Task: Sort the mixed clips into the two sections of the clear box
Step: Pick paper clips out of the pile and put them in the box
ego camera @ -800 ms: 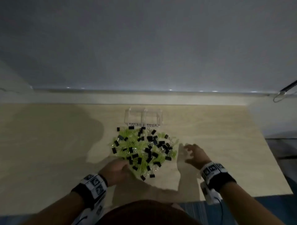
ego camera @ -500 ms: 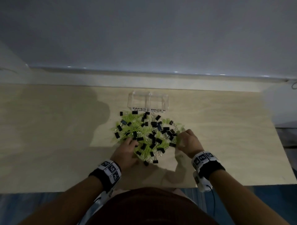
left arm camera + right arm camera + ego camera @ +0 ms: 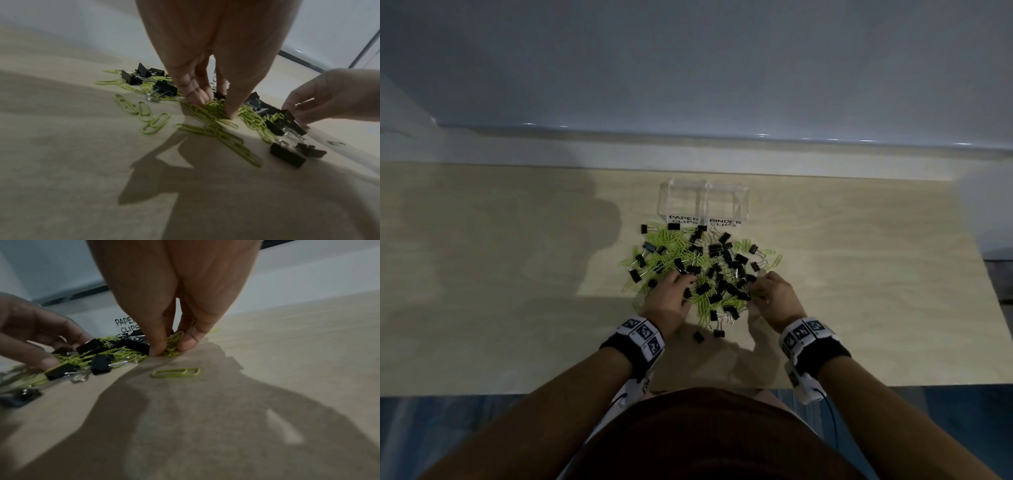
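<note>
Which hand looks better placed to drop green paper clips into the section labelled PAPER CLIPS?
Probably the left hand: it pinches green paper clips, and the PAPER CLIPS section is the clear box's left half. The right hand also pinches some but lies below the other section.

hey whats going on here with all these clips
A person is sorting a mixed pile of green paper clips and black binder clips on a wooden table. The left hand and the right hand both pinch green paper clips at the pile's near edge. The clear box, labelled PAPER CLIPS and BINDER CLIPS, looks empty.
</note>
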